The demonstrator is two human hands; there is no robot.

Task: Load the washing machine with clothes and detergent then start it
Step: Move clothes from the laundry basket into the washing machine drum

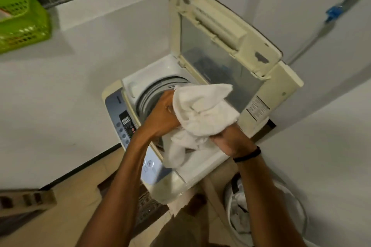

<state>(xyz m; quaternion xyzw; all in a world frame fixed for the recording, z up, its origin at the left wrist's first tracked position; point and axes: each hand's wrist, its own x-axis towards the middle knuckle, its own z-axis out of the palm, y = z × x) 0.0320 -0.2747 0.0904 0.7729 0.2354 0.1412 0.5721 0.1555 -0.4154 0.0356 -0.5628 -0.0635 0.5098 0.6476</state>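
A cream top-loading washing machine (259,106) stands in the corner with its lid (218,32) folded up and open. Its grey drum (152,94) shows on the left side of the opening. Both hands hold a white towel (202,110) right above the opening. My left hand (162,114) grips the towel's left edge. My right hand (230,140), with a black band on the wrist, grips its lower right part. The towel's loose end hangs over the machine's front rim. The blue control panel (126,122) lies on the left of the machine.
A white laundry basket (251,212) with pale clothes stands on the floor at the lower right, against the wall. A green plastic basket (22,20) sits at the upper left. A pipe with a blue valve (333,13) runs down the right wall.
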